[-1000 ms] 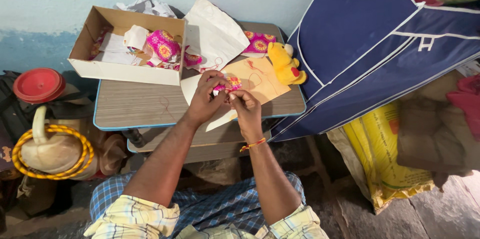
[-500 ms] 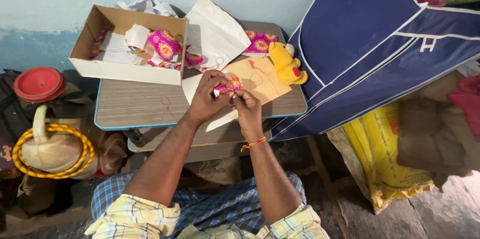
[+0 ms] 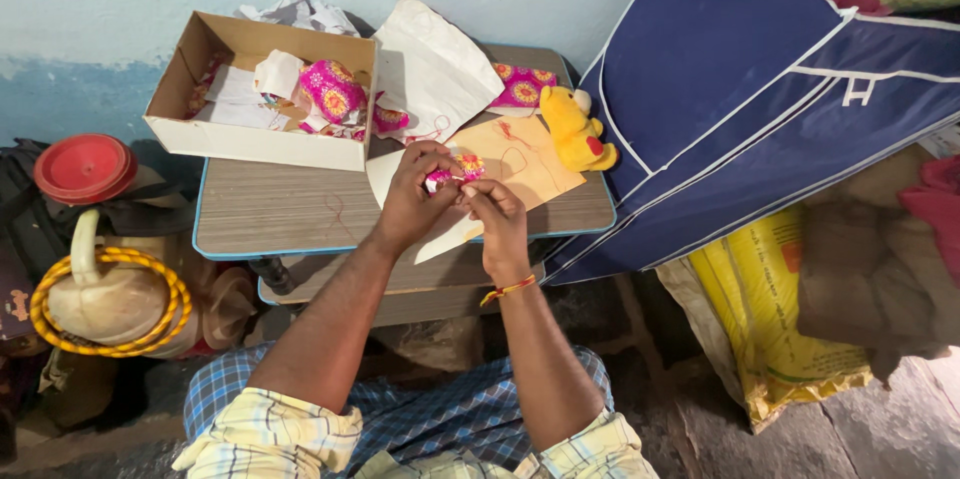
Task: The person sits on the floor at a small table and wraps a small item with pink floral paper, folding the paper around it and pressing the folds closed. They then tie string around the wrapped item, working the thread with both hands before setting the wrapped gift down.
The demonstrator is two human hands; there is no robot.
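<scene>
While the person's forearms reach forward from the checked sleeves at the bottom of the view, both hands meet over the front edge of the small table [image 3: 290, 214], toward its right half. The left hand [image 3: 415, 194] curls its fingers around a small pink and yellow fabric piece [image 3: 458, 169], pinching it from the left; the right hand [image 3: 497, 214], wearing an orange thread at the wrist, closes its fingertips on the same piece from below and the right. The piece is lifted just above a tan paper sheet [image 3: 530, 159] that lies at the table's right front corner, with thin red thread trailing on it. A yellow soft toy [image 3: 575, 129] rests at the right edge, just beside the paper. Behind the hands a white paper [image 3: 430, 69] leans up near the back edge. An open cardboard box [image 3: 250, 144] fills the left back corner, holding pink patterned cloth [image 3: 332, 89] and white scraps. A dark blue fabric wardrobe [image 3: 740, 89] crowds the table's right side.
</scene>
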